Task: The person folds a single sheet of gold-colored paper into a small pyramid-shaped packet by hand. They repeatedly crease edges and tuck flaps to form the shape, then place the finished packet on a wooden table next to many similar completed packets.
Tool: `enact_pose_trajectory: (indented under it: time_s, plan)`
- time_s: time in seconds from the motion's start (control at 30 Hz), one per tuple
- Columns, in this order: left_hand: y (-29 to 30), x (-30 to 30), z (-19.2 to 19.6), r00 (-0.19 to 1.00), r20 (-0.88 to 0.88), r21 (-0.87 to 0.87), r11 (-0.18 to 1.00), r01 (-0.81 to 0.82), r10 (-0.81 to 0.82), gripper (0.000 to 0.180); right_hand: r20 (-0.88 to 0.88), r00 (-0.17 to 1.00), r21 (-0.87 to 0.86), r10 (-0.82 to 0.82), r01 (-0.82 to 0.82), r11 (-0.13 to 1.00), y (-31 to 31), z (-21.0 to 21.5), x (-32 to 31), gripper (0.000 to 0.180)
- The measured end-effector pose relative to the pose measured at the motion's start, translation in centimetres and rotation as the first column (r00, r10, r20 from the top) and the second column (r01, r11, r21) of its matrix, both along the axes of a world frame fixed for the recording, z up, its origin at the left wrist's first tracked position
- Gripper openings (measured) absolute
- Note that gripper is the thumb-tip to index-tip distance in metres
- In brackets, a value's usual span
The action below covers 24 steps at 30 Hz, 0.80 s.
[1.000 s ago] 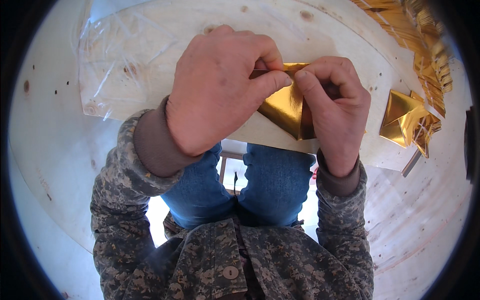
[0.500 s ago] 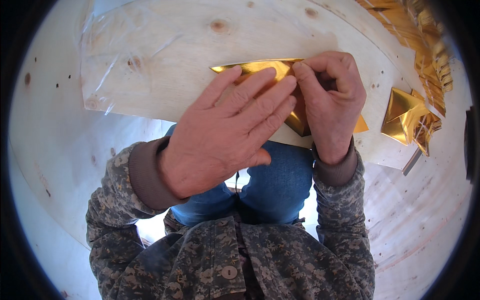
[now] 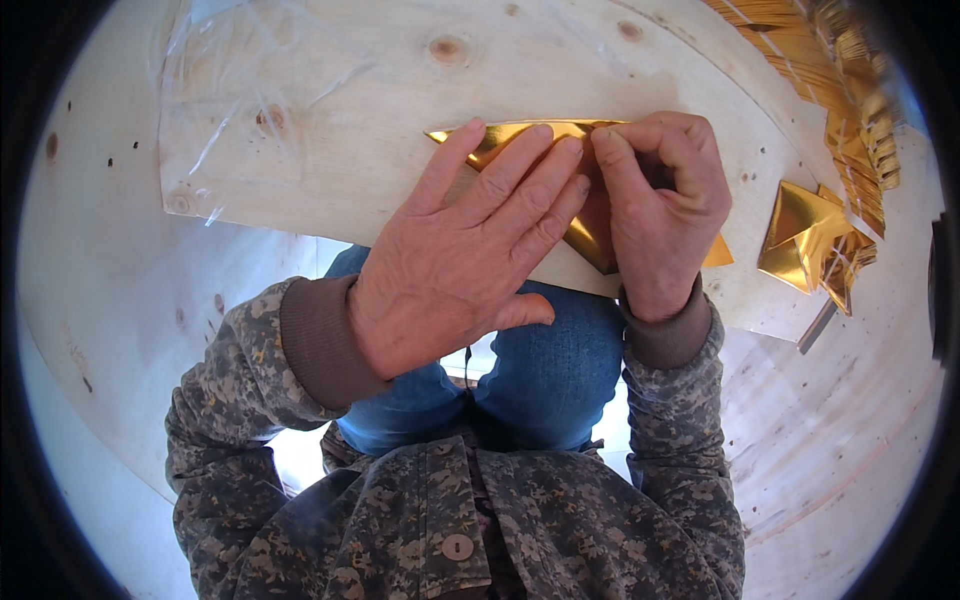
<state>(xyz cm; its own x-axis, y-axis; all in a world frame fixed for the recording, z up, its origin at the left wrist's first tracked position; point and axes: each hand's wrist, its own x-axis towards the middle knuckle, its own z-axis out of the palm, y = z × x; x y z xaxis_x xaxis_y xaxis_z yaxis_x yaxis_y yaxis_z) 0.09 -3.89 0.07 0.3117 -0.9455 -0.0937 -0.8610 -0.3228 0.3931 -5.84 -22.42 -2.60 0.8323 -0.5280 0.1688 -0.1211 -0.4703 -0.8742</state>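
Observation:
A sheet of shiny gold foil paper (image 3: pixel 592 236), folded into a triangle, lies on a pale wooden board (image 3: pixel 350 150). Its long straight edge runs along the far side, and one pointed corner sticks out at the left. Flat across the paper rests my left hand (image 3: pixel 460 230), its fingers spread and the thumb held out to the side. With thumb and forefinger pressed together, my right hand (image 3: pixel 665 195) pinches the paper near its far edge. Much of the paper is hidden beneath both hands.
To the right lies a folded gold foil piece (image 3: pixel 800 235) with crumpled points. Stacked gold foil sheets (image 3: pixel 830 90) fill the far right corner. Clear plastic film (image 3: pixel 235 110) covers the board's left part. A thin dark strip (image 3: pixel 818 328) juts from the right edge.
My left hand has shifted slightly, its wrist a little to the right and farther from me, fingers still on the gold paper. The right hand keeps its pinch nearly in place.

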Motion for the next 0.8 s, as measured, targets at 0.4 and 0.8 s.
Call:
enact_pose_trajectory:
  time_s: [0.4, 0.8]
  plan:
    - [-0.5, 0.07, -0.52, 1.0, 0.003, 0.015, 1.0, -0.018, 0.018, 0.098, -0.071, 0.996, -0.054, -0.056, 0.052, 0.997, 0.31, 0.22, 0.23, 0.007]
    - [-0.61, -0.3, -0.51, 0.998, 0.068, 0.046, 0.999, -0.004, 0.001, 0.097, -0.033, 0.999, -0.004, -0.026, 0.026, 1.0, 0.09, 0.07, 0.08, 0.007]
